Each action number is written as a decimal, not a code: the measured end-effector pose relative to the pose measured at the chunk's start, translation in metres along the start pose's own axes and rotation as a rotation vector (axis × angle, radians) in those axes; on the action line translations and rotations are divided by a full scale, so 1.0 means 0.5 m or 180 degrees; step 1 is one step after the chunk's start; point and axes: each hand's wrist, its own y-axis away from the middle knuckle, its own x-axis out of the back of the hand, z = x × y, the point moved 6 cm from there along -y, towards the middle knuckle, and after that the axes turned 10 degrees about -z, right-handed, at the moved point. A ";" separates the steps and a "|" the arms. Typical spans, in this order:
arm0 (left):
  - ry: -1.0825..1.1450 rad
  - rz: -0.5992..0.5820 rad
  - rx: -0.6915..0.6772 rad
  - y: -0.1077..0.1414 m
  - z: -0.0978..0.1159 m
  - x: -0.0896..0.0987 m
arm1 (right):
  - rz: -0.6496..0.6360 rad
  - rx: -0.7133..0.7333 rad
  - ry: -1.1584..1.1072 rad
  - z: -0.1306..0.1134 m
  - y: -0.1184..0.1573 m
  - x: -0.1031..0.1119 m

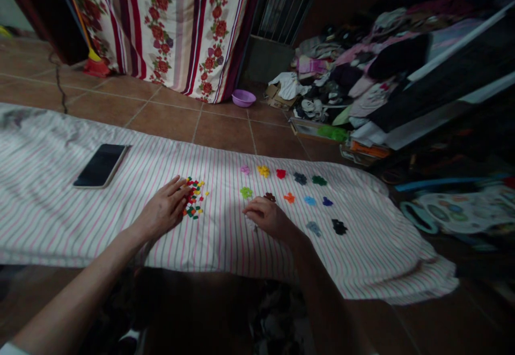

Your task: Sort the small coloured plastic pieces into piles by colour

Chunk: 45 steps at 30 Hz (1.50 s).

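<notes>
My left hand (163, 209) lies with fingers stretched out at the left edge of a mixed heap of small coloured pieces (195, 197), mostly red, yellow, green, orange and white. Its fingertips cover part of that heap. My right hand (269, 216) has its fingers curled together, just above a little pile of white pieces (251, 224) that it partly hides. Whatever is between those fingertips is too small to make out. Close by are piles of lime green pieces (246, 192), brown pieces (269, 197), orange pieces (289, 198) and light grey pieces (314, 229).
Other single-colour piles, such as yellow pieces (263, 171) and black pieces (339, 227), sit on the striped cloth (225, 248). A phone (101, 166) lies at left. Beyond are a purple basin (243, 97), a floral curtain (181, 28) and heaped clothes (346, 71).
</notes>
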 end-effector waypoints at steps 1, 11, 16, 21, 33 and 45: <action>-0.0009 0.0010 0.0056 0.001 -0.005 -0.002 | 0.0033 0.0012 0.0004 0.001 -0.003 -0.001; -0.0100 -0.0050 0.0299 0.014 -0.034 -0.016 | 0.0261 0.0097 0.0183 -0.028 -0.063 -0.033; -0.0136 -0.0123 0.0327 0.013 -0.036 -0.011 | 0.0407 0.0305 0.0344 -0.073 -0.104 -0.054; -0.0146 -0.0143 0.0219 0.008 -0.027 0.003 | 0.0523 0.0384 0.0486 -0.106 -0.145 -0.084; -0.0317 0.0121 0.0097 0.016 -0.033 0.017 | 0.0405 0.0357 0.0634 -0.121 -0.190 -0.126; -0.0260 0.0154 0.0185 0.013 -0.033 0.018 | 0.0476 0.0225 0.0661 -0.105 -0.203 -0.135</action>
